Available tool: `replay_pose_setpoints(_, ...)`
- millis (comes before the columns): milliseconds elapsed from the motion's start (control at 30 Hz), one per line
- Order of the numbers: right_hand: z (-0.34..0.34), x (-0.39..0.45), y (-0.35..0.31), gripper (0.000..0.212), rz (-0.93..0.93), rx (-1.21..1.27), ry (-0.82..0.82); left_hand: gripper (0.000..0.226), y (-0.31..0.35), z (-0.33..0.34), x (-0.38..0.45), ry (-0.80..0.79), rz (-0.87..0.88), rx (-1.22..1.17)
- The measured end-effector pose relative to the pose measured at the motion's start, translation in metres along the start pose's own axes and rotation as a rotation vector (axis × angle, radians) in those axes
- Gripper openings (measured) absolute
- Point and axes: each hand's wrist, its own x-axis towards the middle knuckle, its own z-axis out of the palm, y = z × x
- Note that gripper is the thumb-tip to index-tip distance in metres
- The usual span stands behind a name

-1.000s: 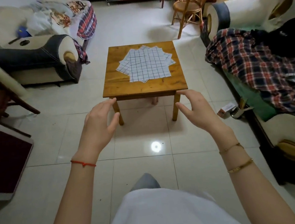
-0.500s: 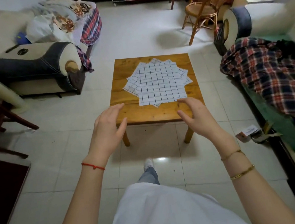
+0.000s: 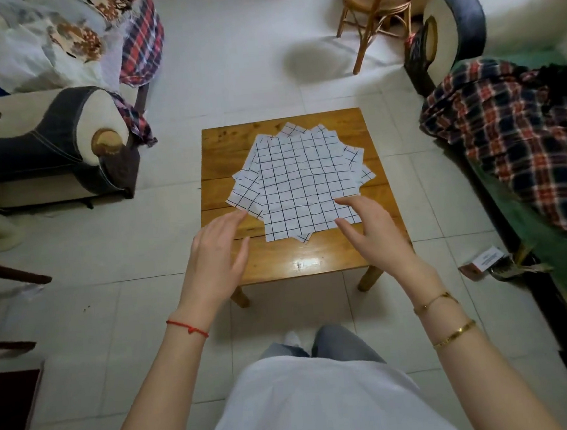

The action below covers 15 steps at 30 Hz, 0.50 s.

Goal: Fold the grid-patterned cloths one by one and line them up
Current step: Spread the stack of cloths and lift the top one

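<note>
Several white cloths with a dark grid pattern [image 3: 301, 179] lie flat in a fanned, overlapping pile on a small square wooden table [image 3: 224, 144]. My left hand [image 3: 215, 258] hovers over the table's near left part, fingers apart, its fingertips close to the pile's lower left corner. My right hand [image 3: 371, 233] is spread over the pile's near right corner, its fingertips above the top cloth. Neither hand holds anything. Whether the fingers touch the cloth I cannot tell.
A cream and denim armchair [image 3: 39, 143] heaped with fabrics stands left of the table. A sofa with a plaid blanket [image 3: 515, 136] runs along the right. A rattan chair [image 3: 383, 3] stands behind. A small box [image 3: 485, 260] lies on the tiled floor at right.
I have stepped closer, so the table now sits right under my hands. Both hands have moved forward from beyond the table's near edge to the pile's near corners.
</note>
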Motion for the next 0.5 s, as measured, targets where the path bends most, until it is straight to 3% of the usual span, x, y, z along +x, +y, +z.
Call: replay_pose_setpoints(500,0.024,0.109,0.136,0.035,0.13,-0.067,-0.087,0.037,-0.033,0.106,0.109,-0.112,0.0,0.029)
